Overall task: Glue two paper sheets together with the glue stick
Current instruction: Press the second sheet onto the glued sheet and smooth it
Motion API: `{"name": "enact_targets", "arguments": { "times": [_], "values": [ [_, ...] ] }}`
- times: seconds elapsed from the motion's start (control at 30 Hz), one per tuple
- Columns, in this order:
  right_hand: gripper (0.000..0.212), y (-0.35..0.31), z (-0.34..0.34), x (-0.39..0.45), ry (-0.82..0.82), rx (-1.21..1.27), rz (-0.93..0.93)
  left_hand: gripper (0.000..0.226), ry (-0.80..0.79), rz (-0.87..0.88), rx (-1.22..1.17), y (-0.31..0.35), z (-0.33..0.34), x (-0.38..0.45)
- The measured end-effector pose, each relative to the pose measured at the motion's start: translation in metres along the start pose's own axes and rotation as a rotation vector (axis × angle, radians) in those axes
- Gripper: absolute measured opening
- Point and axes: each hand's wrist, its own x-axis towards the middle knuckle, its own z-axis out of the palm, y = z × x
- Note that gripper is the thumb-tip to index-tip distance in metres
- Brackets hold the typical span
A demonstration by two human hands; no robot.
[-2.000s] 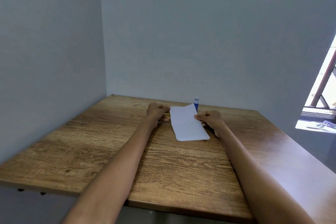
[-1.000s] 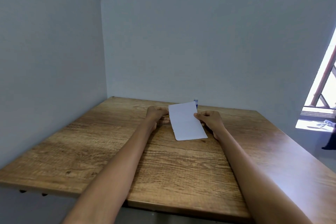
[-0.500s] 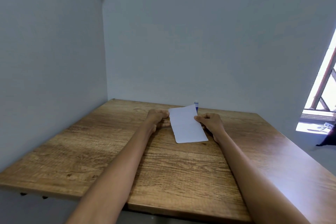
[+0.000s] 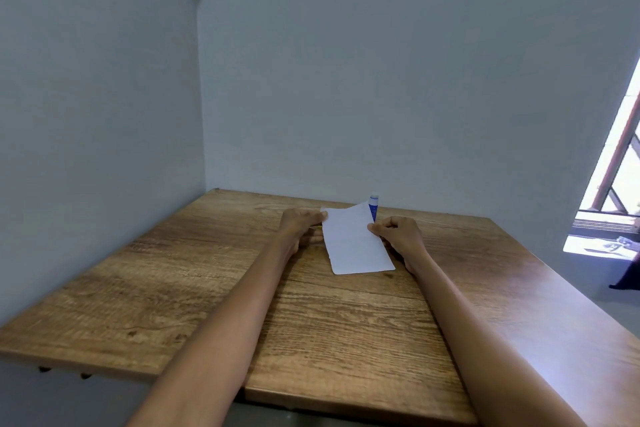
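A white paper sheet [image 4: 355,243] lies on the wooden table [image 4: 311,322] near its far side, its far right corner lifted off the surface. My left hand [image 4: 300,227] pinches the sheet's far left edge. My right hand [image 4: 396,234] pinches the right edge near the raised corner. A blue glue stick [image 4: 373,207] with a pale cap stands upright just behind the paper, partly hidden by it. I cannot tell whether a second sheet lies under the first.
Grey walls close the table in at the left and back. The table's right edge borders a drop beside a bright window [image 4: 620,191]. Bare wood lies between my forearms toward the near edge.
The sheet's far end rose about a second ago and has dropped back lower; its far right corner stays lifted. Both hands keep their pinch on the paper and have barely shifted.
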Motion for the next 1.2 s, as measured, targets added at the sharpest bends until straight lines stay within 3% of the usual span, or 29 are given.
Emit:
{"name": "enact_targets", "arguments": {
  "times": [0.23, 0.4, 0.53, 0.63, 0.8, 1.07, 1.2],
  "values": [
    [0.023, 0.000, -0.001, 0.003, -0.070, 0.093, 0.032, 0.018, 0.059, 0.036, 0.071, -0.003, 0.001, 0.002],
    [0.012, 0.000, -0.005, 0.001, -0.151, 0.110, 0.048, 0.010, 0.053, 0.054, 0.085, 0.000, 0.001, 0.001],
    [0.027, -0.006, -0.006, 0.000, -0.065, 0.184, -0.024, 0.008, -0.005, 0.064, 0.157, 0.001, 0.000, -0.003],
    [0.013, -0.016, -0.003, 0.001, 0.059, 0.016, -0.229, 0.010, -0.103, 0.061, 0.242, 0.003, 0.006, -0.007],
    [0.025, -0.014, 0.017, 0.003, 0.026, -0.566, -0.382, 0.010, -0.153, 0.106, 0.320, 0.002, 0.011, -0.008],
    [0.022, -0.020, 0.028, -0.005, 0.031, -0.500, -0.472, 0.010, -0.155, 0.189, 0.378, 0.001, 0.009, -0.002],
    [0.019, -0.021, 0.029, -0.001, 0.000, -0.390, -0.404, 0.013, -0.093, 0.304, 0.366, -0.001, 0.010, 0.002]
  ]
}}
